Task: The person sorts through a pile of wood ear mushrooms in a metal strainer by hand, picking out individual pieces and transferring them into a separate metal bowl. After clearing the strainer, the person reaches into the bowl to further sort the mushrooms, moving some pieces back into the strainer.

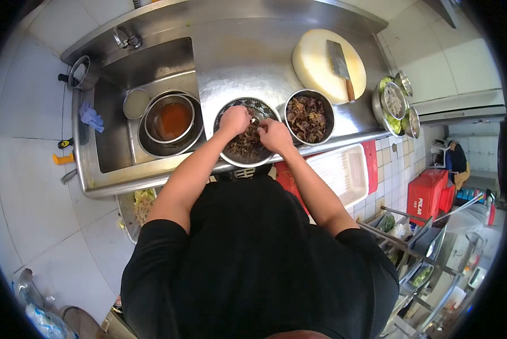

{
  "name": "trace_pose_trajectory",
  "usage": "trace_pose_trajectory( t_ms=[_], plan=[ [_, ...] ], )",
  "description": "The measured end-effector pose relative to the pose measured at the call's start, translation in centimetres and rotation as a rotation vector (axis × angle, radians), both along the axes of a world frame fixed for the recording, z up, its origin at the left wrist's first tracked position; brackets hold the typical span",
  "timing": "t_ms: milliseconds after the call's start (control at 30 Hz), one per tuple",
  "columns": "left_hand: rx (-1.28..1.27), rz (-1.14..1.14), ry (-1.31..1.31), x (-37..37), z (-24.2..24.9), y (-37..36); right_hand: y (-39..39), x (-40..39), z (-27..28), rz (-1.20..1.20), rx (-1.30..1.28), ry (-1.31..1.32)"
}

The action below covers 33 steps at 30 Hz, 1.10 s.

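A metal colander holding dark brown, wet-looking pieces stands at the counter's front edge. Over its left side is my left hand, fingers curled together. My right hand reaches in from the right, its fingertips pinched near the middle. Between the two hands a small pale and dark bit shows, too small to name. Just right of the colander, a steel bowl is filled with similar dark brown pieces.
Left is a sink with nested bowls, one holding reddish-brown liquid. A cleaver lies on a round white board at the back right. Bowls with greens sit at the right end. Below the counter is a white basket.
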<state>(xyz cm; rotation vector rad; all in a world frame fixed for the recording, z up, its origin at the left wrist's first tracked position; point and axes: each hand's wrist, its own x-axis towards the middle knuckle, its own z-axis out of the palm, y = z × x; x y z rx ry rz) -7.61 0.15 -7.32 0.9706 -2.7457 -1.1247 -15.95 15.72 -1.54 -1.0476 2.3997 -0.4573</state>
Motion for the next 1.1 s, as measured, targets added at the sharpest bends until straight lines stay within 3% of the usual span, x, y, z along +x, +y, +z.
trace_pose_trajectory(
  t_ms=[133,167,333,400,500,733,933,1033,1100],
  plan=[
    [0.511,0.050,0.214,2.7,3.3,-0.7,0.5,0.7,3.9,-0.215,-0.376,-0.227],
    [0.646,0.068,0.254,3.2,3.8,-0.7,0.4,0.9,5.0,-0.172,-0.434,-0.181],
    [0.733,-0.009,0.357,4.8,6.2,0.3,-0.5,1.1,5.4,0.108,-0.689,0.058],
    [0.893,-0.001,0.419,5.4,6.6,0.3,-0.8,1.4,5.5,-0.016,-0.659,-0.141],
    [1.352,0.010,0.519,6.6,7.4,0.0,-1.2,1.9,6.7,-0.108,-0.621,-0.368],
    [1.412,-0.016,0.711,8.1,7.3,0.9,-1.7,2.9,8.0,-0.018,-0.538,-0.316],
    [1.186,-0.114,0.657,8.2,8.2,0.3,-1.4,3.9,9.9,-0.012,-0.502,-0.272],
    [0.884,0.020,0.557,8.2,12.3,1.5,-1.0,4.1,9.3,0.059,-0.625,-0.088],
    [0.886,0.039,0.599,7.7,11.7,1.9,-1.0,3.7,9.3,0.137,-0.670,0.067]
  ],
)
